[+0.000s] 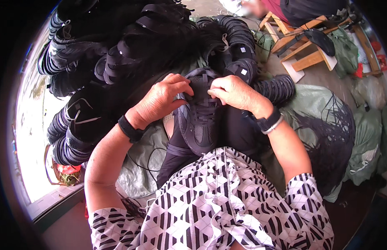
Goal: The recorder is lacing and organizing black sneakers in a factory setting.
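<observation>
Patterned blouse (218, 204) below; both hands (160, 102) (233, 92) pinch, apparently, laces (202, 109) on a dark shoe upper (198, 125), fingertips hidden.

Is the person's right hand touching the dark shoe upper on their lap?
Touching. The head view shows the right hand with fingertips pinching the lace on the shoe upper, no gap visible.

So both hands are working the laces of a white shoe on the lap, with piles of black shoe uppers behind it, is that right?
Not quite: the shoe is dark grey, not white, as the head view shows. The left hand and right hand are both on its laces, and the black uppers are piled behind.
</observation>
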`<state>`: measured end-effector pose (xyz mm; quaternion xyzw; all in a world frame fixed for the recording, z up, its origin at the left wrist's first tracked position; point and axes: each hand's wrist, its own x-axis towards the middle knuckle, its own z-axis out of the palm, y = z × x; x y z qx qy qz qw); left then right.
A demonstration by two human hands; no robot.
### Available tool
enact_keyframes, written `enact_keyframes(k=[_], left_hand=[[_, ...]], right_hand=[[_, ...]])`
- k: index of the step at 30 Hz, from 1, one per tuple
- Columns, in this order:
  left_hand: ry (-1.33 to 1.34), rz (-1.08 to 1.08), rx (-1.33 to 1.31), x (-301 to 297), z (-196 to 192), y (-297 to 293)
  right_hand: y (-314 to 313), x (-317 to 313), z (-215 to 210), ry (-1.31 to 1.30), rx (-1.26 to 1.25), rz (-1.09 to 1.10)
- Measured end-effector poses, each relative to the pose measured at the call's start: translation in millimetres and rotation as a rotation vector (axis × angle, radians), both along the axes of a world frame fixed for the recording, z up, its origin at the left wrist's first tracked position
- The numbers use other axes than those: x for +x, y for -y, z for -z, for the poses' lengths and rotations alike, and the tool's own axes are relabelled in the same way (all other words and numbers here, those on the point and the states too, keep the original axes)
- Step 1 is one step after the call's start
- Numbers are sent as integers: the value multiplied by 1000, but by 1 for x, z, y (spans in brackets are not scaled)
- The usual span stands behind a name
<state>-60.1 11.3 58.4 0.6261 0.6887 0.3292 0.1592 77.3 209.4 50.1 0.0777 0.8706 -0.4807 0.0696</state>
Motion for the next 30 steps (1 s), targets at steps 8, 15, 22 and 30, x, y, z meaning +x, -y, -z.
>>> enact_keyframes(k=[8,15,22,30], left_hand=[[38,-58,139,0,21,7],[57,-111,196,3,30,8],[81,-86,156,9,11,7],[-350,-244,-129,41,2,-16]], right_hand=[[21,-14,-17,-254,203,-87],[34,-26,-6,-287,467,-263],[-14,-30,6,-519,107,250],[-55,5,-19,-301,-866,600]])
